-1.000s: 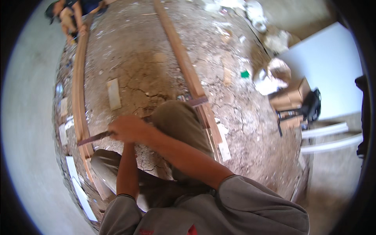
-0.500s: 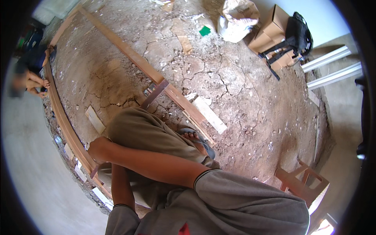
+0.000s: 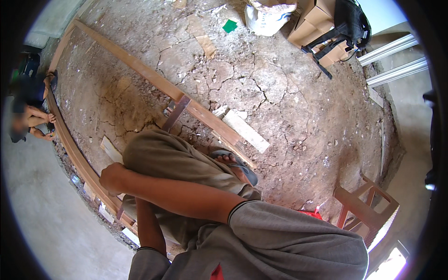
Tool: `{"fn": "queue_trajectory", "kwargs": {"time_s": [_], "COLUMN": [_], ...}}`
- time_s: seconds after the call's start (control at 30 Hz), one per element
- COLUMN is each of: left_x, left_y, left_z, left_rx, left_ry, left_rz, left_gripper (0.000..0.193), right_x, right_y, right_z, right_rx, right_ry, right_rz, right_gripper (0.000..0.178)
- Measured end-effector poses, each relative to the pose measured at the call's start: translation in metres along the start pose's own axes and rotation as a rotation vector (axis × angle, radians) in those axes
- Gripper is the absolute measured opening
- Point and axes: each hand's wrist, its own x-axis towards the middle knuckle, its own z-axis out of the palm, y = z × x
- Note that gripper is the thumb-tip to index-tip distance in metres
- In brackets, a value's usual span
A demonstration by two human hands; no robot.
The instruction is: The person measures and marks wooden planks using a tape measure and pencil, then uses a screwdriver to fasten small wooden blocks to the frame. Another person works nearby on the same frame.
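Looking down on a cracked earth floor [image 3: 280, 121]. At the far left of the frame a co-worker [image 3: 32, 93] crouches by a long wooden beam [image 3: 74, 151]. The beam curves from the upper left to the lower left of the frame, its long axis running away from the wearer. Just to the right of its nearer half is the wearer's right hand [image 3: 112, 179], curled, back upward, with the beam along its left side. Whether it touches the beam or grips anything cannot be told. Below it, a dark strip end [image 3: 121, 213] lies across the beam. The right forearm [image 3: 182, 193] passes over the left forearm [image 3: 148, 226], hiding the left hand; its hold cannot be told, so the right is the nearer of what shows. At centre, past a raised knee [image 3: 154, 147], a dark crosspiece [image 3: 176, 113] lies across a second beam [image 3: 133, 63], which slants from upper left to the middle. Beside that beam's near end are a sandalled foot [image 3: 235, 165] and a pale board [image 3: 246, 131]. At lower right stands a brown chair [image 3: 351, 199].
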Motion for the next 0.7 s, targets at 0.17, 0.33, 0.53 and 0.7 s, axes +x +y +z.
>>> {"fn": "queue_trajectory", "kwargs": {"time_s": [0.17,0.33,0.53,0.7], "left_x": [0.018,0.041,0.054,0.042], "left_y": [0.006,0.012,0.007,0.015], "left_z": [0.0,-0.001,0.011,0.019], "left_rx": [-0.001,0.0,-0.025,0.042], "left_ry": [-0.007,0.007,0.026,0.081], "left_rz": [0.036,0.083,0.138,0.145], "left_gripper": [0.068,0.069,0.07,0.074], "right_x": [-0.01,-0.013,-0.004,0.001], "right_y": [0.005,0.011,0.021,0.017], "right_z": [-0.008,-0.015,0.001,0.015], "right_rx": [0.014,-0.009,-0.049,-0.099], "right_ry": [0.053,0.033,0.012,-0.038], "right_rz": [-0.031,0.011,0.034,0.012], "right_gripper": [0.034,0.034,0.035,0.034]}}
